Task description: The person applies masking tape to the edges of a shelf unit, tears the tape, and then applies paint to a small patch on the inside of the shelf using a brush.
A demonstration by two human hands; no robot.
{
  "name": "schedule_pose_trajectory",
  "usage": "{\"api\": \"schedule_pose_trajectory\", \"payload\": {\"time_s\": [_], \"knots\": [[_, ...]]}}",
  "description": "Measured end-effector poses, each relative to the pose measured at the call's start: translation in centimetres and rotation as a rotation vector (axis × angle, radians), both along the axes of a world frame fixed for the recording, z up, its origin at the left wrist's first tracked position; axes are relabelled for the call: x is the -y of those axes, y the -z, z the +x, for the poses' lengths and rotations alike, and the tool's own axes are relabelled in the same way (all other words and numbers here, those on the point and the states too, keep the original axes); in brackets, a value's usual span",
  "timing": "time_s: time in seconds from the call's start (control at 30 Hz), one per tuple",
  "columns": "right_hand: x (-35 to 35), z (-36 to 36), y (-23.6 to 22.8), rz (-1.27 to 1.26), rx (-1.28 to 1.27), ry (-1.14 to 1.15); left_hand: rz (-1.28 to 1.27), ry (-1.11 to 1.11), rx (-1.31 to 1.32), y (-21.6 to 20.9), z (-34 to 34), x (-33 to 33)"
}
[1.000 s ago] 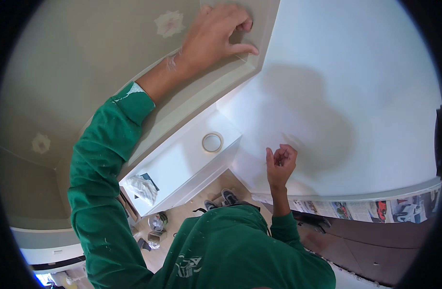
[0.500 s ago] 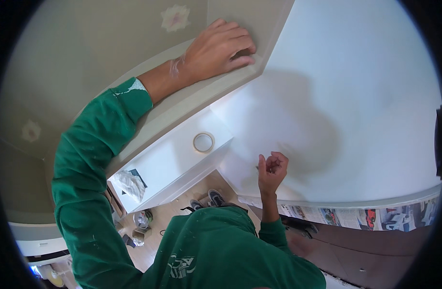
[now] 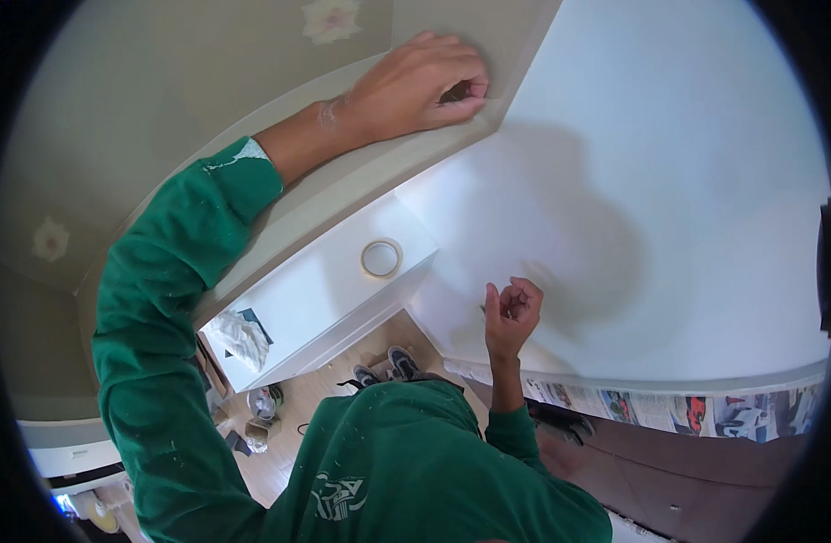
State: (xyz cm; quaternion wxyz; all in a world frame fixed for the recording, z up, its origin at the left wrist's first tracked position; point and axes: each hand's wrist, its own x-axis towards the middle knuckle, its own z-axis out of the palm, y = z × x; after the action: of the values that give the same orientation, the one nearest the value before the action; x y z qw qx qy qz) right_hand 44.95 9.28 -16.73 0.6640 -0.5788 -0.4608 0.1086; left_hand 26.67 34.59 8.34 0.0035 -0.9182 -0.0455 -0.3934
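Observation:
My left hand (image 3: 420, 86) reaches up along a beige ledge (image 3: 370, 158) and rests by the corner of a beige wall recess. Its thumb and index fingertips meet in a pinch at the ledge's right end; whatever is between them is too small to name. White smears mark that wrist and the green sleeve cuff. Lower down, in front of a white wall (image 3: 705, 208), I hold my right hand (image 3: 513, 317) with its fingers curled toward the palm and the thumb raised. A small dark tip shows beside the thumb, but I cannot make out what it is.
Below the ledge, a white shelf top (image 3: 320, 285) carries a roll of masking tape (image 3: 380, 259) and a crumpled white sheet (image 3: 241, 341). Newspaper (image 3: 632, 409) lines the white wall's lower edge. A tin (image 3: 264, 403) stands on the floor near my shoes (image 3: 402, 362).
My left index finger and thumb have closed together, and that hand has shifted slightly right. My right hand stays nearly in place.

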Motion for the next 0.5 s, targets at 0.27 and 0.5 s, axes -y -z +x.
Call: {"api": "schedule_pose_trajectory", "payload": {"time_s": [0.27, 0.5], "knots": [[0.29, 0.32, 0.29, 0.012, -0.033, 0.001, -0.061, 0.009, -0.016, -0.11, -0.09, -0.02], [0.21, 0.41, 0.01, -0.010, -0.006, -0.034, -0.020, -0.013, 0.007, -0.01, -0.04, 0.05]]}}
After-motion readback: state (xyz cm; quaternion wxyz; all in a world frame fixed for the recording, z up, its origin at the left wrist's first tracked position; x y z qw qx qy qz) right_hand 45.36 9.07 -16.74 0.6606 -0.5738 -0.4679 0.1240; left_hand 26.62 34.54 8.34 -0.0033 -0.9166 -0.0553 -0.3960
